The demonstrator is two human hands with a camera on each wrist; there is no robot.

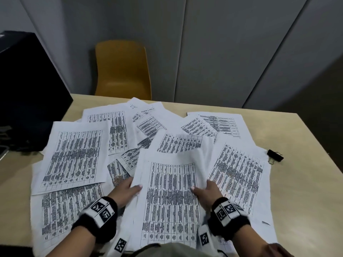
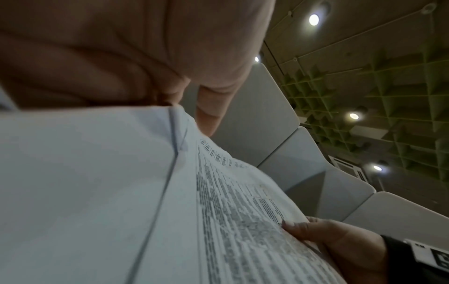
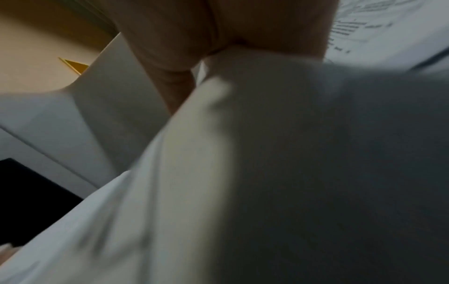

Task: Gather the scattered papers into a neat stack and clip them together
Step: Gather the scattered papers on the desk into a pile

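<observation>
While both hands held one sheaf of papers [image 1: 170, 193] by its side edges, the rest of the printed sheets [image 1: 74, 156] lay fanned and overlapping across the bench [image 1: 297, 182]. The left hand [image 1: 126, 190] pinched the sheaf's left edge, thumb on top and fingers [image 2: 209, 107] beneath; the right hand [image 1: 206, 193] gripped the right edge the same way, thumb on the printed face. The sheaf was raised off the bench in front of the person, its far end sagging and curling.

Such paper would handle as very light and limp. It likely bends wherever it is unsupported, and loose sheets probably slip over one another, so a hold at both long edges, near the middle of their length, looked the soundest place. Squaring would probably go best by tapping an edge on the bench. Thin edges could crease under a hard pinch.

A black binder clip [image 1: 275, 154] rested on the bench to the right, just beside the outermost sheet and well apart from either hand. It looked stiff and springy.

The bench was pale wood-toned and smooth. A yellow chair [image 1: 122, 71] stood beyond its far edge against grey wall panels [image 1: 222, 52], and a dark case [image 1: 27, 86] sat at the left.
</observation>
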